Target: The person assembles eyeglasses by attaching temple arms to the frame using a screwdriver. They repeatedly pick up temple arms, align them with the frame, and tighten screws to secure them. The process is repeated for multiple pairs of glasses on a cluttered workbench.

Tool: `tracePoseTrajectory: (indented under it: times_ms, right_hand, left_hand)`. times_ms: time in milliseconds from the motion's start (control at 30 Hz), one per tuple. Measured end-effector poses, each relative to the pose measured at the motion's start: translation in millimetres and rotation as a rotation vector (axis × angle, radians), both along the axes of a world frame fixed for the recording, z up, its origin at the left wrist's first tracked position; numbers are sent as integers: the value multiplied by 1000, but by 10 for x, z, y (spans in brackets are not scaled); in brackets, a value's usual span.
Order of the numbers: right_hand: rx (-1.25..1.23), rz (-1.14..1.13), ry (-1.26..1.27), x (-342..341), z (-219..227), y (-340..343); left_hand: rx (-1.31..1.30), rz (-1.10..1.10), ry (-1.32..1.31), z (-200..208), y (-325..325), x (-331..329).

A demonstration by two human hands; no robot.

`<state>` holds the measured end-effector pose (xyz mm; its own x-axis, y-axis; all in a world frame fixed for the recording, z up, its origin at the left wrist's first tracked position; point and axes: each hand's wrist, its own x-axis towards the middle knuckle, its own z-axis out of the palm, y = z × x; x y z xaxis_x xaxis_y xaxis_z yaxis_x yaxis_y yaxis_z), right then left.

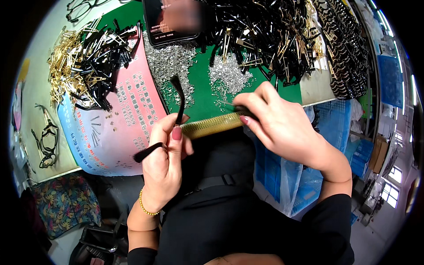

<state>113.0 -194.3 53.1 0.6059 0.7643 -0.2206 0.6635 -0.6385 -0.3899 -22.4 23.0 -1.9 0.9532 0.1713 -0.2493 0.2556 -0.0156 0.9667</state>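
This is a workshop for eyeglasses: heaped black plastic spectacle temples with gold-coloured metal parts (265,39) and tiny silver metal pieces (229,73) crowd the green-covered, pale tabletop (37,84). Far right, blue plastic crates (391,73), brown cardboard (379,152) and long white tube lights (414,88) suggest factory premises.

Honestly, the outfit I had on my feed was pretty low-key: a plain black fabric top (229,225) with loose black sleeves (329,229) that stopped around the elbows. I also spotted a flat dark grey strap (210,183) with a black buckle (228,179) at the waist, a gold-coloured beaded bracelet (144,207) on the left wrist, and dusty-pink nail polish (177,133) on both thumbs.
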Motion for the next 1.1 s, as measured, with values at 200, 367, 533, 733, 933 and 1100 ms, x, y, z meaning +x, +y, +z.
tracePoseTrajectory:
  times_ms: [200, 367, 533, 733, 933, 1100]
  right_hand:
    - [-34, 46, -77, 3, -127, -31]
    - [-11, 40, -71, 26, -139, -6]
    - [-30, 84, -86, 46, -130, -3]
    - [-151, 113, -44, 87, -81, 69]
    - [222, -65, 761, 90, -7, 291]
    - [123, -323, 1321, 113, 252, 482]
  left_hand:
    - [-68, -5, -66, 15, -166, 109]
    - [-102, -67, -88, -32, -222, 228]
    - [-57, -46, 14, 32, -146, 102]
    - [-90, 89, 36, 25, -67, 103]
    - [-231, 103, 65, -17, -18, 134]
    - [-131, 73, 4, -8, -33, 141]
